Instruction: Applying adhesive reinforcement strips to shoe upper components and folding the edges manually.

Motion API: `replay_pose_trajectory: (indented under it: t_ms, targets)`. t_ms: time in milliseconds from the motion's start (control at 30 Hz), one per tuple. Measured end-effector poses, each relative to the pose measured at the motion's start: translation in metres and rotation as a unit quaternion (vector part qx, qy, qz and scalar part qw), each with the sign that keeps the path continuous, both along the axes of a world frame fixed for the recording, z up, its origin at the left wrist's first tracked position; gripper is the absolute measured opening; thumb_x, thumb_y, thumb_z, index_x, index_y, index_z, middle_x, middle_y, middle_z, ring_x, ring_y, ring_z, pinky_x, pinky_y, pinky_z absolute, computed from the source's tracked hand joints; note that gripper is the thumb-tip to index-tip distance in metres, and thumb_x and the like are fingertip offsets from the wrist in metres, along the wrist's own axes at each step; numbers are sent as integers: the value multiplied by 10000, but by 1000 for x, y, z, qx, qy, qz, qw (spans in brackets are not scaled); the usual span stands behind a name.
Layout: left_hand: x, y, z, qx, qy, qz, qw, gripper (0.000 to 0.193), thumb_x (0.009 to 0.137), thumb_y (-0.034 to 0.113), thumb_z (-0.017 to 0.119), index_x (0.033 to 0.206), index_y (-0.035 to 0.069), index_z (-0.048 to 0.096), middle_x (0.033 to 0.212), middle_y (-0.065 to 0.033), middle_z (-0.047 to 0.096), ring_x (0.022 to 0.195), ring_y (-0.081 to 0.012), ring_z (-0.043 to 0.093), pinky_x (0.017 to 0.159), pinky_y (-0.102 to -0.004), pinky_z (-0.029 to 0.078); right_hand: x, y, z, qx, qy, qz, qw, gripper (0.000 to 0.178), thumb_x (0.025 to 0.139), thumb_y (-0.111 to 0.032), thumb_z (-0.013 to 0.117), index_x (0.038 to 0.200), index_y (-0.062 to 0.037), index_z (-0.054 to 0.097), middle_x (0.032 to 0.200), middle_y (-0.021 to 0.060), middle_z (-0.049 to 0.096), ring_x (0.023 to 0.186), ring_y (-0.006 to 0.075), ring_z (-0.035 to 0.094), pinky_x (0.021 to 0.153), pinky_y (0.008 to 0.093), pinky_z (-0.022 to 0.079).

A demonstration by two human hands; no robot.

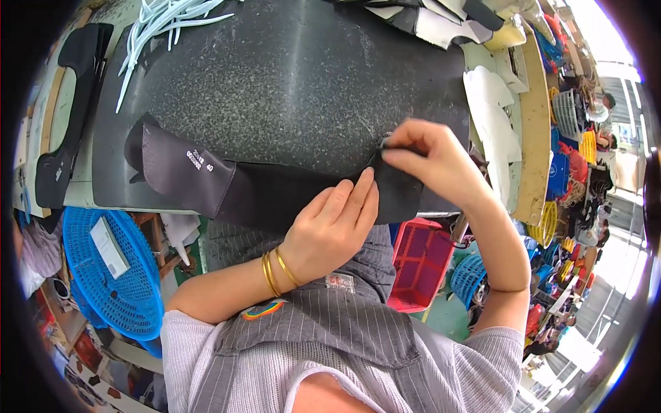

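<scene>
A long black leather piece [272, 193] with white print on its left part lies along the near edge of a dark worktable [275, 103]. My left hand [335, 224] rests on it, fingers stretched out flat and pressing it down. Just to the right, my right hand [430, 155] is closed in a pinch at the piece's upper edge. The edge bunches up a little at those fingertips. Whether a small tool or thread is also between them is too small to tell.
Pale blue strips [169, 27] lie at the far left of the table, dark and white cut pieces [441, 24] at the far right. Another black piece [65, 138] is on the left. Below the edge stand a blue basket [113, 275] and a pink crate [416, 265].
</scene>
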State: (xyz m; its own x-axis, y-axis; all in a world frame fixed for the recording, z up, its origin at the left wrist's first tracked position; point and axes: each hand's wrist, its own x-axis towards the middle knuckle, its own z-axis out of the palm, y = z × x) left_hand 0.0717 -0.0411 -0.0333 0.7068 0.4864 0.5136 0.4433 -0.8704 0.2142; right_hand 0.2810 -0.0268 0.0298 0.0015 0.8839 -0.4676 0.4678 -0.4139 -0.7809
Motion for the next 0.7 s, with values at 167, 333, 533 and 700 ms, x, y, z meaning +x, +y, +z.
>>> replay_pose_trajectory:
  t_ms: [167, 333, 533, 700]
  targets:
    - [5, -4, 2, 12, 34, 6, 999, 376, 804, 127, 600, 1147, -19, 649, 1238, -123, 633, 1002, -209, 591, 851, -287, 516, 4, -5, 12, 44, -66, 65, 995, 176, 820, -27, 714, 969, 13, 629, 988, 106, 651, 938, 164, 629, 831, 311, 501]
    - [5, -4, -1, -1, 18, 11, 1000, 372, 804, 117, 618, 1151, -12, 656, 1234, -107, 635, 964, -203, 588, 814, -293, 525, -3, 19, 9, 9, -196, 130, 972, 263, 766, -174, 746, 923, 18, 659, 780, 113, 654, 726, 148, 607, 682, 301, 491]
    - [2, -4, -3, 5, 19, -7, 1000, 388, 803, 149, 587, 1134, -42, 659, 1218, -158, 636, 1011, -228, 580, 862, -297, 497, -5, 23, 10, 20, -174, 183, 967, 200, 801, -140, 711, 915, 20, 673, 796, 148, 678, 741, 226, 654, 686, 346, 492]
    - [2, -4, -5, -10, 16, -14, 1000, 392, 809, 166, 586, 1133, -40, 664, 1217, -161, 639, 1022, -227, 570, 851, -308, 483, -12, 24, 10, 7, -189, 181, 965, 198, 815, -148, 708, 913, 21, 672, 792, 149, 671, 726, 217, 638, 669, 352, 480]
